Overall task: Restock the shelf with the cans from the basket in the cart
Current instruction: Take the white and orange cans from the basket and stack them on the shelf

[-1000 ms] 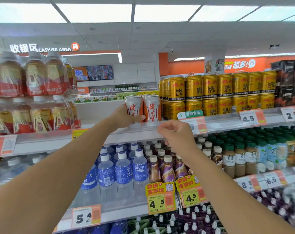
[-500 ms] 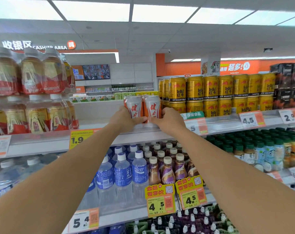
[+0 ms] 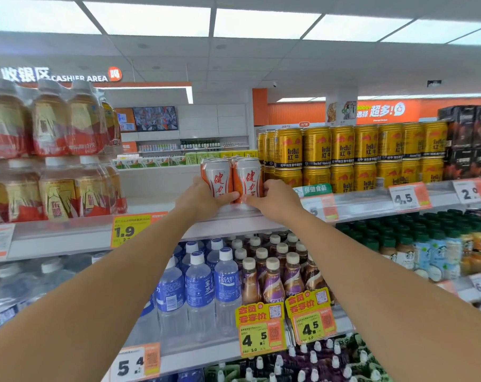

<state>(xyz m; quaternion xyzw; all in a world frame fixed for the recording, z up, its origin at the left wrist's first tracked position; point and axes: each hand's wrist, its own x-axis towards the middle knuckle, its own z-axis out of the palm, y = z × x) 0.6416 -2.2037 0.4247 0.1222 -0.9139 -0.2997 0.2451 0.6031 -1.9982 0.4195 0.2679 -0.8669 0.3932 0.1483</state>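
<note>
A: Quick one. Where are the cans?

B: Two orange-and-white cans, upright, touching side by side at the front lip of the top shelf. Left can, right can. Long axes vertical.

A: Hands?

B: Left hand curled round the lower part of the left can, thumb across the front. Right hand curled round the base of the right can, thumb pointing in toward the seam. Both gripping, one hand per can, equally near.

A: Which way does the coming move go?

B: Judging by the task, straight back, away from the person. The cans sit directly ahead of the hands.

A: Room?

B: Open shelf to the left, between the cans and the bottled tea packs. To the right, the gold Red Bull cans, stacked two high, stand just beside the right can, so that side is tight. Depth behind looks free, but it is partly hidden.

A: Risk?

B: Likely nudging the gold stack, or tipping at the lip.
</note>
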